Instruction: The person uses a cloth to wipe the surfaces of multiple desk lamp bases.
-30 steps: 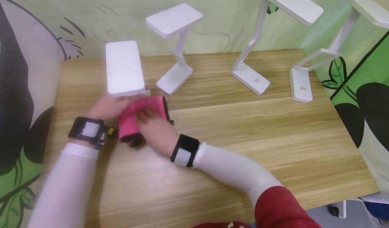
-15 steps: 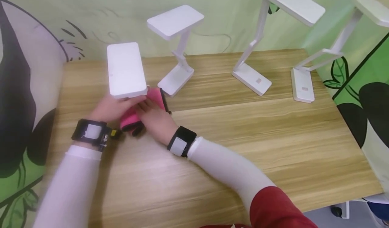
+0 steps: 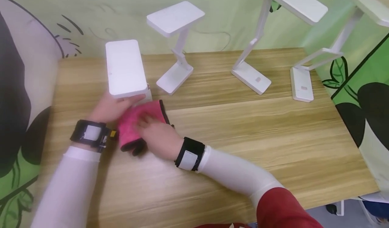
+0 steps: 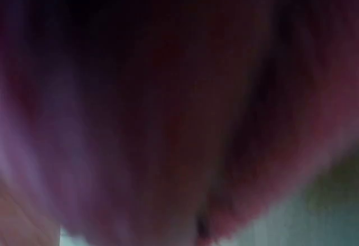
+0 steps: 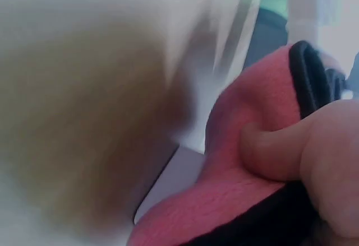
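A pink cloth (image 3: 129, 128) with black edging lies bunched in front of the leftmost white desk lamp (image 3: 126, 69). My right hand (image 3: 159, 136) grips the cloth; its thumb (image 5: 275, 151) presses into the pink fabric in the right wrist view. At the lower part of that lamp, my left hand (image 3: 107, 109) holds on, thumb stretched to the right below the lamp head. The lamp head hides its other fingers and most of the base. In the left wrist view, everything is dark and blurred, with pinkish shapes too close to make out.
To the right stand three more white desk lamps: one (image 3: 174, 77) close by, another (image 3: 250, 77) right of centre, and one (image 3: 302, 84) near the far right corner. All stand on the wooden table (image 3: 243, 130). A painted wall (image 3: 209, 22) borders its back.
My right hand slid the cloth up against the lamp, then drew it back down toward me, uncovering part of the lamp's white base. My left hand stayed at the lamp.
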`<state>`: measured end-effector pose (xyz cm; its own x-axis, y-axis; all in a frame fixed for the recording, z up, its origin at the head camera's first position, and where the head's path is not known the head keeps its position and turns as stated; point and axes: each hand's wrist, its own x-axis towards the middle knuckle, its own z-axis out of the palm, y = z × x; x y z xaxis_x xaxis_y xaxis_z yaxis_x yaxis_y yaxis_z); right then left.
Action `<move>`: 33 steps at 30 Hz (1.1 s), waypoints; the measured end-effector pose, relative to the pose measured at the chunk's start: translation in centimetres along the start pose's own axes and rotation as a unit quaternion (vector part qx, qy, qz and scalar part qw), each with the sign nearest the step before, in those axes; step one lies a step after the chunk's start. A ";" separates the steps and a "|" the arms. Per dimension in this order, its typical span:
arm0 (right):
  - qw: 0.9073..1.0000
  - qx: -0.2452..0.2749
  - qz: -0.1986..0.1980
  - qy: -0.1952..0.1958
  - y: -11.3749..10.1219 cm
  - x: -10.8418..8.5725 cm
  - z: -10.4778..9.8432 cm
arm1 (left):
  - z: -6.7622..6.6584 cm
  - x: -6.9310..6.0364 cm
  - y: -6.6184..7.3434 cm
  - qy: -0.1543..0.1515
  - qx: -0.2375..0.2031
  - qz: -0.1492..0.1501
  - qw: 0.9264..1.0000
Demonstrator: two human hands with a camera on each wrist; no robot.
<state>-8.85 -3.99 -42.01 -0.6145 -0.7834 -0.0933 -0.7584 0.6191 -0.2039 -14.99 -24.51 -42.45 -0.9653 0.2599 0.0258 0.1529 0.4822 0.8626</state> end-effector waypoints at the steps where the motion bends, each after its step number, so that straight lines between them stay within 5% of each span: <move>1: 1.000 0.006 -0.002 0.000 0.2 0.6 -0.1 | 0.0 0.0 0.0 0.000 -0.004 0.002 1.000; 9: 0.998 0.046 0.005 0.037 3.0 4.1 -0.2 | -0.1 0.1 0.0 0.001 -0.019 -0.029 0.999; 17: 0.999 0.031 0.023 0.034 3.3 1.5 -0.4 | -0.1 -0.1 0.1 -0.005 -0.023 -0.030 0.999; 25: 1.000 -0.010 0.026 -0.001 1.0 -1.0 -1.2 | -0.2 -0.2 0.0 -0.003 -0.010 -0.023 1.000; 33: 1.000 0.001 0.001 -0.013 0.0 0.4 -0.9 | 0.1 0.0 0.3 0.001 -0.007 -0.014 1.000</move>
<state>-9.28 -4.30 -41.21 -0.6099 -0.7836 -0.1184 -0.7569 0.6203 -0.2058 -14.97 -24.28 -42.24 -0.9698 0.2439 0.0028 0.1228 0.4779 0.8698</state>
